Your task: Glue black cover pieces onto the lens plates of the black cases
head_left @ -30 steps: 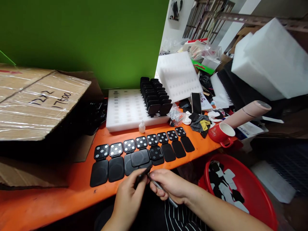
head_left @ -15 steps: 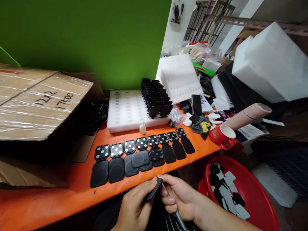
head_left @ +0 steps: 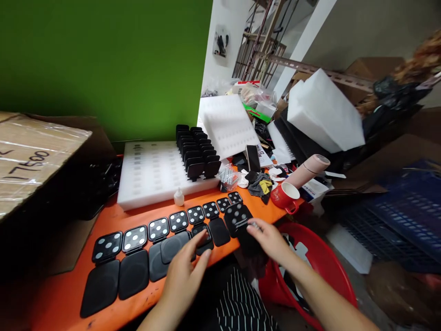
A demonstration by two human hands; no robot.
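Note:
My left hand point(head_left: 184, 278) reaches over the front of the orange table, thumb and forefinger apart, close to a black dotted square plate point(head_left: 202, 235). Whether the fingertips touch that plate I cannot tell. My right hand point(head_left: 268, 239) is closed around slim metal tweezers point(head_left: 241, 223). Their tips lie over another black dotted plate point(head_left: 235, 212) at the right end of the rows. A row of hinged black plates with pale round dots point(head_left: 135, 238) runs along the table, with plain black flaps point(head_left: 133, 274) in front. One loose dark plate point(head_left: 174, 247) overlaps the flaps.
A white foam block point(head_left: 151, 170) holds upright black plates point(head_left: 196, 154). Before it stands a small white bottle point(head_left: 178, 197). A red mug point(head_left: 285, 196), pink flask point(head_left: 308, 170) and phone point(head_left: 253, 158) are at right. Below is a red tub point(head_left: 332, 276); a cardboard box point(head_left: 41, 161) stands left.
My hands have parted: the left has let go of the small black piece and moved over the plates; the right has carried the metal tool onto the right end. The view has swung right.

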